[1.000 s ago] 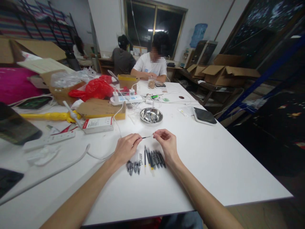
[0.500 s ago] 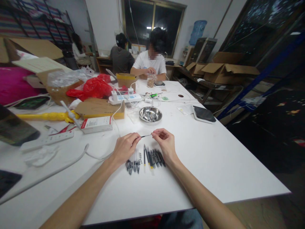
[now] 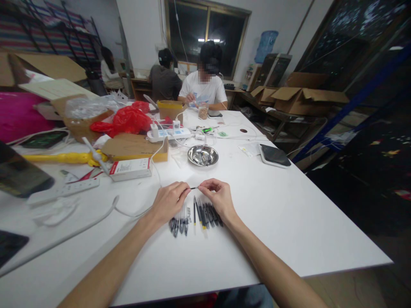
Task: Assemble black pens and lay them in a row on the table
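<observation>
My left hand and my right hand meet above the white table, both pinched on the same thin black pen refill. Only a short dark piece of it shows between my fingertips. Just below my hands lies a row of several black pen parts and refills on the table. A steel bowl with small metal pieces stands a little beyond my hands.
A white box, a cardboard box, power strips with cables and a red bag crowd the left. A black scale lies right. A person in a white shirt sits at the far end.
My hands have come closer together, so less of the refill shows between them. My right hand has slid left and slightly down.
</observation>
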{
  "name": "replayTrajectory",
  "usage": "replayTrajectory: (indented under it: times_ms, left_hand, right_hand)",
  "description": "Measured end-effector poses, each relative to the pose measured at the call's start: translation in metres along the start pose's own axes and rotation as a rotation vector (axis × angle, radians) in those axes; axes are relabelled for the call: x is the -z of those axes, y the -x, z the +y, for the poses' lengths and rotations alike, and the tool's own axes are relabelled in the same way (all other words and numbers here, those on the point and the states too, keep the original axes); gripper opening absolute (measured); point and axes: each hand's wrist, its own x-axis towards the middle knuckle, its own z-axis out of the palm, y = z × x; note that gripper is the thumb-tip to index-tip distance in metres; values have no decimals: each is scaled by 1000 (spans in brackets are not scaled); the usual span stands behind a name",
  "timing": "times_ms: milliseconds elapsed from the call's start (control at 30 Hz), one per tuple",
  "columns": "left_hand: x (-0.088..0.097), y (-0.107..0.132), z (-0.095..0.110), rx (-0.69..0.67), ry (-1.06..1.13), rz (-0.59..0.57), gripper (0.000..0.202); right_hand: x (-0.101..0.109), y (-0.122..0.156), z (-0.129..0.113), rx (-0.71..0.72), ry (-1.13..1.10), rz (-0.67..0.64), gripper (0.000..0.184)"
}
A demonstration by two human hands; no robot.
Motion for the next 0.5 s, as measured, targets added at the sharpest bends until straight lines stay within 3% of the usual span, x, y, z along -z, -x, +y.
replayTrajectory:
  times_ms: [200,500]
  left_hand:
    - [5,1,6,-53,-71,-50,27]
    - [1,6,9,-82,29,-44,28]
  right_hand:
    - [3,0,-4,-28,7,-50,22]
    - [-1,9,-7,132,280,-104,35]
